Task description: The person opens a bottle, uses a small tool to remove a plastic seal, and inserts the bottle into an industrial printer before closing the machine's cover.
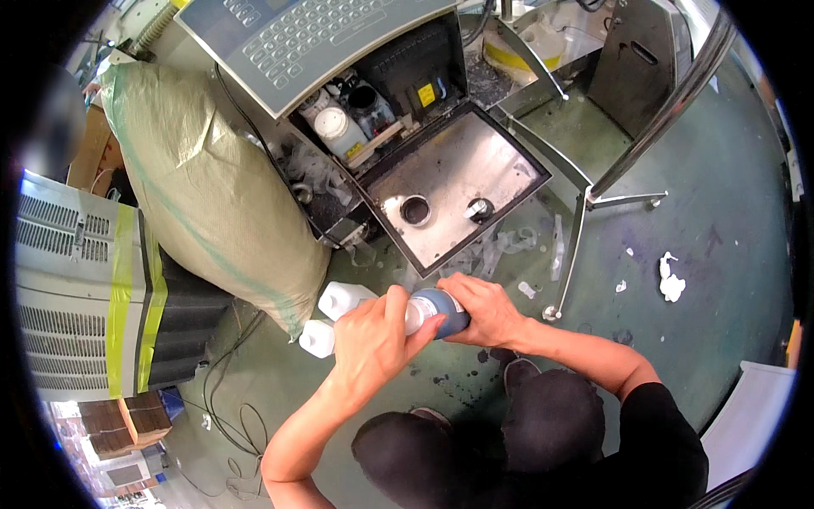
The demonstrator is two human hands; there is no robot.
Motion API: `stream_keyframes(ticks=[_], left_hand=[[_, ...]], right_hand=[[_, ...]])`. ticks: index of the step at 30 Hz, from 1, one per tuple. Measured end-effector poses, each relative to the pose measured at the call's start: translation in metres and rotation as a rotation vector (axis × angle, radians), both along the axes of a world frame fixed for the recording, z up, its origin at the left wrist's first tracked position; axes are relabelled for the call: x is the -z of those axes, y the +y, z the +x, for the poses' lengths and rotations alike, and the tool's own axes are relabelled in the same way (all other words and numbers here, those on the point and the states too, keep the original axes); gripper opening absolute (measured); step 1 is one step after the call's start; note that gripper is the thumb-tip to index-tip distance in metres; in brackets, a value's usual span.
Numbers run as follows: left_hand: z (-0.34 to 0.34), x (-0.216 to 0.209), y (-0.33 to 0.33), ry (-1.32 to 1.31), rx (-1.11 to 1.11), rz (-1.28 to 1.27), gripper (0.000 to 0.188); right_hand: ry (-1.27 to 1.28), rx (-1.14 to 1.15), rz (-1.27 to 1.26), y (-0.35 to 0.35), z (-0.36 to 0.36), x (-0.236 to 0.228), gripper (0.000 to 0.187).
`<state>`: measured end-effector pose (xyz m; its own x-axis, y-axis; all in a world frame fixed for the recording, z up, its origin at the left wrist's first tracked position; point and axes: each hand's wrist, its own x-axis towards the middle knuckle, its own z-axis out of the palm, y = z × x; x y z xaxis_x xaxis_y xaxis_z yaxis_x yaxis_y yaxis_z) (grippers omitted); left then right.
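Between my two hands is a bottle of dark blue liquid (pixel 448 310), tilted on its side above the floor. My right hand (pixel 485 310) is wrapped round its body. The fingers and thumb of my left hand (pixel 371 338) close on its whitish cap end (pixel 416 315); whether the cap is loose I cannot tell. Just beyond my left hand are two white plastic bottles, one farther (pixel 341 298) and one nearer (pixel 317 338), both partly hidden by the hand. On the open metal door ahead lie a dark ring-shaped cap (pixel 415 210) and a smaller black cap (pixel 479 210).
The machine with a keyboard (pixel 314 38) has its compartment open, holding a white-capped container (pixel 337 129) and a dark-mouthed one (pixel 365 99). A stuffed woven sack (pixel 216 187) leans at left. Metal stand legs (pixel 582 246) rise at right. Cables (pixel 225 399) and plastic scraps litter the green floor.
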<state>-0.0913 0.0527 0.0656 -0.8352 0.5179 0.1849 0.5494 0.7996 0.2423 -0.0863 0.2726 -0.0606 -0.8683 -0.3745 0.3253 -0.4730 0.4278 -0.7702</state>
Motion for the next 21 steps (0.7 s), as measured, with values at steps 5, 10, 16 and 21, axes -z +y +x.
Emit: stream_keyframes(ticks=[5, 10, 16, 21], left_hand=[[-0.013, -0.012, 0.003, -0.017, 0.183, 0.087, 0.045], [-0.018, -0.017, 0.003, -0.044, 0.345, 0.068, 0.049], [-0.037, -0.013, -0.024, -0.372, 0.212, 0.209, 0.052], [-0.065, 0.063, -0.160, -0.178, -0.448, 0.261, 0.027]], right_hand=[[-0.111, -0.192, -0.104, 0.017, -0.009, -0.010, 0.074], [-0.232, -0.401, -0.063, 0.042, -0.035, -0.032, 0.074], [-0.293, -0.310, -0.055, 0.043, -0.026, -0.023, 0.079], [-0.315, -0.058, -0.116, 0.068, -0.006, 0.014, 0.083]])
